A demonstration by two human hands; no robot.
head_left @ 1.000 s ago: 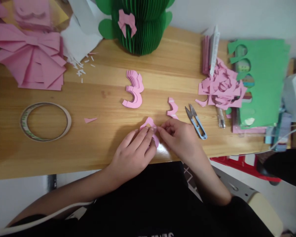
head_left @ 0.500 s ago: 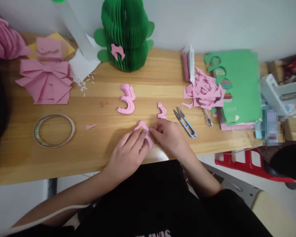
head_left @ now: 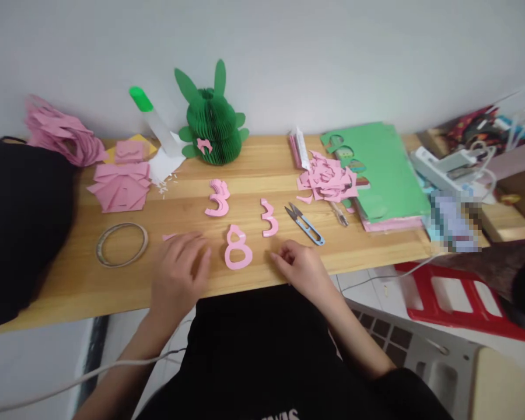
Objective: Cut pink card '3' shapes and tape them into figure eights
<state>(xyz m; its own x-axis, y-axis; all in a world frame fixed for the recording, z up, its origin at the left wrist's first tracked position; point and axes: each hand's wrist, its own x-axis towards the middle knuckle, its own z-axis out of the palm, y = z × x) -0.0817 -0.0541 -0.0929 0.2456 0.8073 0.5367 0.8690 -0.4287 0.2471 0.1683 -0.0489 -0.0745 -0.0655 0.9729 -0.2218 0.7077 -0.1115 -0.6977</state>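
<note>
Pink paper figure-eight (head_left: 237,244) lies flat at near centre, its joining seemingly done, between the loosely open left hand (head_left: 178,271) and the right hand (head_left: 301,265), curled with its grip unclear, so lifting it would call for a gentle edge pinch.

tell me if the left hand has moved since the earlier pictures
Yes: the left hand has moved left, off the pink figure-eight cutout and closer to the tape roll.

Left hand (head_left: 179,265) back upward, thumb parted from fingers; right hand (head_left: 303,265) well apart, fingers curled inward.
</note>
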